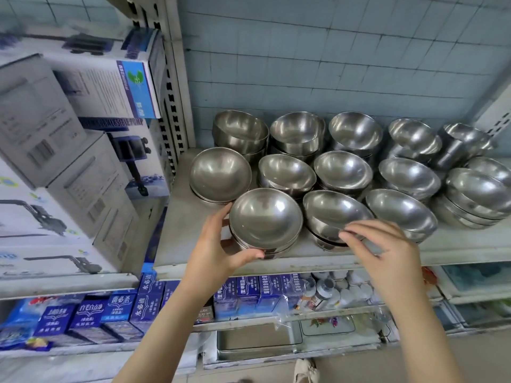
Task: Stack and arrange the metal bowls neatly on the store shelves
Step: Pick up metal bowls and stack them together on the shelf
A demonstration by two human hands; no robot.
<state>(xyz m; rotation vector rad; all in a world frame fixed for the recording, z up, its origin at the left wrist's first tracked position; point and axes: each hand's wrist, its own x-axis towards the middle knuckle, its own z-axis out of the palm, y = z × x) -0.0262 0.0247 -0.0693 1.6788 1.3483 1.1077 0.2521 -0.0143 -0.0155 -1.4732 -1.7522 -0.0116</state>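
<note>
Several short stacks of shiny metal bowls stand in rows on a grey shelf (177, 244). My left hand (218, 250) grips the front-left stack of bowls (264, 217), fingers behind it and thumb under its near rim. My right hand (384, 244) touches the near rim of the neighbouring front stack (331, 211) with its fingertips; whether they pinch the rim is unclear. More stacks sit behind, such as the left middle stack (219, 174), and to the right (401, 210).
White pump boxes (83, 161) fill the shelf unit to the left, past a perforated upright (172, 106). Blue product boxes (249, 294) and small bottles (326, 291) sit on the shelf below. A tiled wall (331, 64) backs the bowls. Trays lie near the floor.
</note>
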